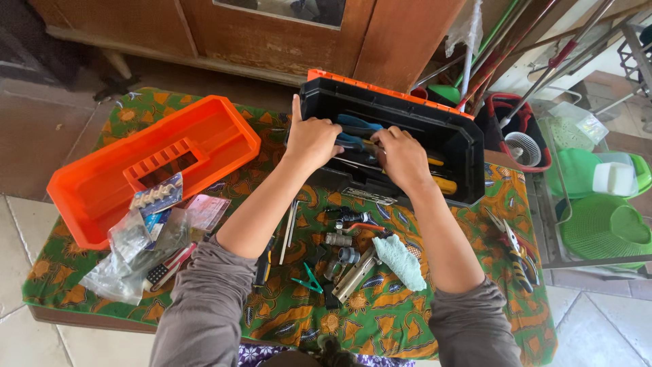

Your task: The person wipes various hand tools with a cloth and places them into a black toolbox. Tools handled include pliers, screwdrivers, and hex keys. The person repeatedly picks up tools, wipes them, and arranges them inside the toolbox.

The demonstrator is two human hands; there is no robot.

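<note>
so both arms reach forward into the black toolbox (454, 146) on the patterned cloth (380, 319), left hand (311, 139) flat with fingers spread, right hand (402, 158) curled over the tools (353, 132), grip hidden from me.

A home utility corner with a tiled floor. A low table (204, 325) covered in green and orange patterned cloth holds an open black toolbox (455, 146) and loose hand tools. Behind stands a worn wooden cabinet (285, 34). Brooms and mops (536, 47) lean beside green plastic baskets (601, 228) on a rack.
</note>
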